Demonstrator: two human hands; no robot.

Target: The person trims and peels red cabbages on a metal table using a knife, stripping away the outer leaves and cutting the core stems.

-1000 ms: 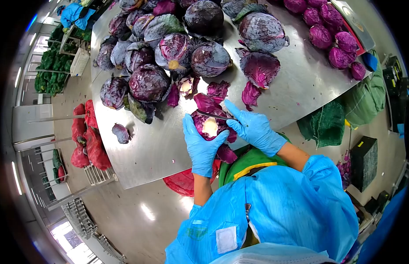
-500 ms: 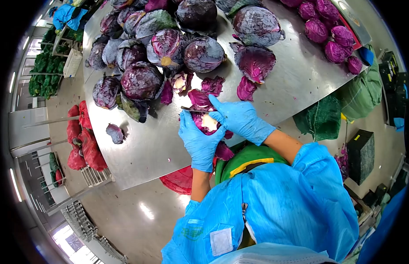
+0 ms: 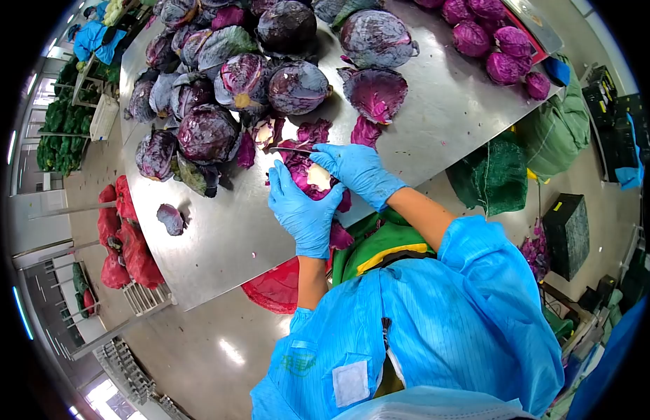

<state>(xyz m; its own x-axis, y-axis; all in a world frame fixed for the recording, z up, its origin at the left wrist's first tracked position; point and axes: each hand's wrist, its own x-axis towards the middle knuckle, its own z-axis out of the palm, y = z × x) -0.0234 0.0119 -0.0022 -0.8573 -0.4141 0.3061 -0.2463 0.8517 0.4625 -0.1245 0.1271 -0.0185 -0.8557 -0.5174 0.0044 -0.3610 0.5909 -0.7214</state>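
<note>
Close to the table's near edge, my left hand, in a blue glove, is wrapped around a red cabbage with a pale cut stem end showing. My right hand, gloved too, grips a knife; its thin blade lies over the far side of this cabbage and its handle is mostly hidden in my fingers. A loose purple leaf and a cut-off piece with a whitish core lie just beyond my hands. Another leaf hangs below the cabbage at the table edge.
Untrimmed dark cabbages are piled at the far left of the metal table. Several bright purple trimmed cabbages sit at the far right. A green sack and a black crate stand right; red net sacks stand left.
The view has shifted, so the table and its contents appear further left. My right hand and the knife have moved slightly over the cabbage; both hands keep their hold.
</note>
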